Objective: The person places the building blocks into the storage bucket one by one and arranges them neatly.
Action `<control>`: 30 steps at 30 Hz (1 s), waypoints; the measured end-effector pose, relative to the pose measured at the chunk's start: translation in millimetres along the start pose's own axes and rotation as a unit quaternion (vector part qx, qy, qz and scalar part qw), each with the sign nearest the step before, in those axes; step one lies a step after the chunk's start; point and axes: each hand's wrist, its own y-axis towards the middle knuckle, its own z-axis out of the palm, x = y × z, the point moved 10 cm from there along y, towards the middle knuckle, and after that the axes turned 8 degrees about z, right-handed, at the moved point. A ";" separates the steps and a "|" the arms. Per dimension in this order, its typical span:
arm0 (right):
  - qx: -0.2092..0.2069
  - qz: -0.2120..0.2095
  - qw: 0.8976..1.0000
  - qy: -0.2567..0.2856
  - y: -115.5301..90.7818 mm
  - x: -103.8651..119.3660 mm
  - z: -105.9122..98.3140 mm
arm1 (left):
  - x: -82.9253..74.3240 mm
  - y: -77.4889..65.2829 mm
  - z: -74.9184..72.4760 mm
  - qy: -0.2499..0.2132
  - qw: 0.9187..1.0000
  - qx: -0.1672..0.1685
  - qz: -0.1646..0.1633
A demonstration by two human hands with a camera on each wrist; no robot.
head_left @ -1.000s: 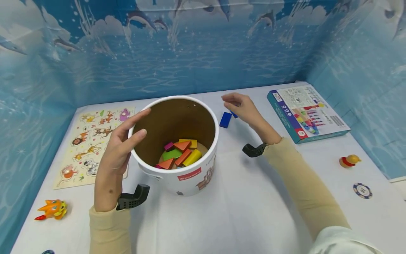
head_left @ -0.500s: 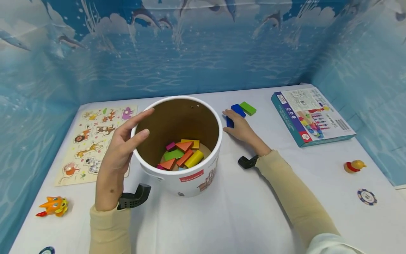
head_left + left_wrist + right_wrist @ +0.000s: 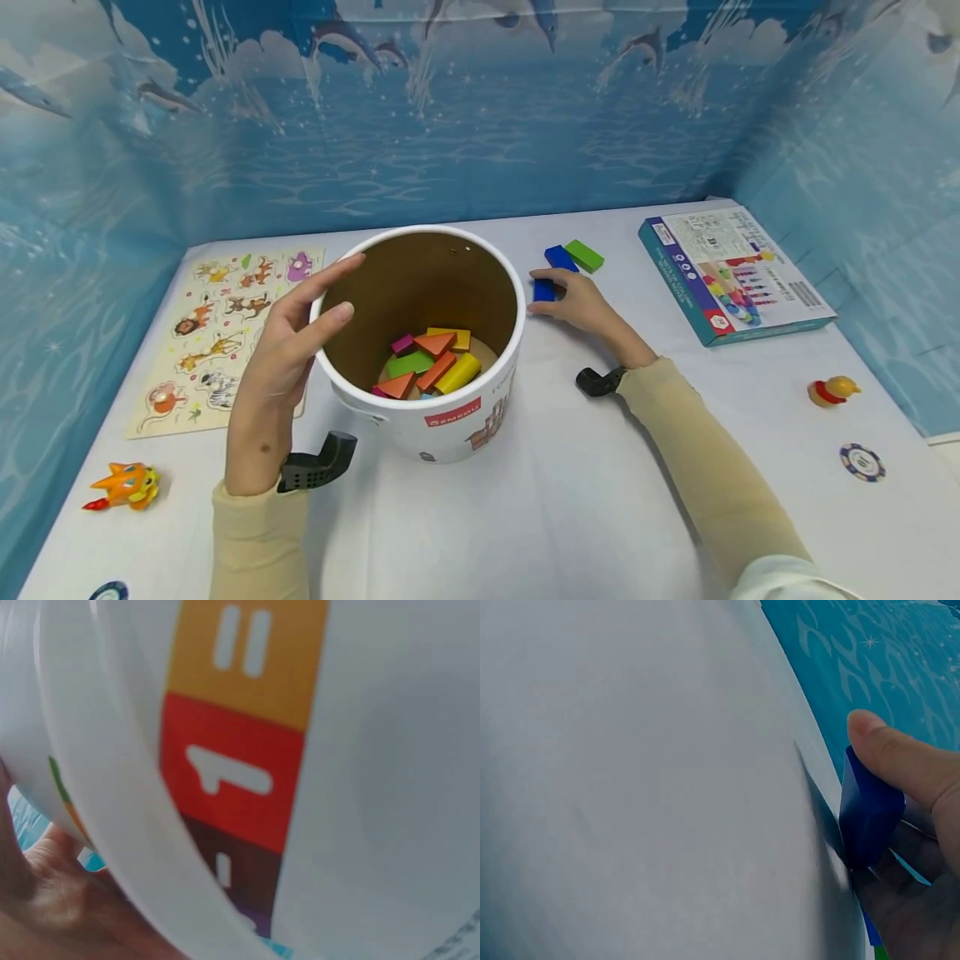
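A white bucket stands at the middle of the table in the head view. My left hand holds its left rim, thumb and index finger reaching over the edge; its other fingers are mostly hidden. Several coloured wooden blocks lie at the bottom of the bucket. To the right of it, my right hand pinches a blue block between thumb and fingers. The right wrist view shows this blue block tilted against the white cloth. Just behind lie another blue block and a green block.
An animal puzzle board lies left of the bucket, with an orange toy in front. At the right are a flat box, a small duck figure and a poker chip. A blue curtain surrounds the table.
My right hand has come down from above the blue blocks, moved nearer, and taken hold of the closer one. The green block has come into sight. My left hand stays on the rim.
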 end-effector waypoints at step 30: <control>0.251 -0.218 0.921 0.202 -78.9 252.8 -41.3 | 0.1 0.9 0.7 0.001 1.000 0.005 0.010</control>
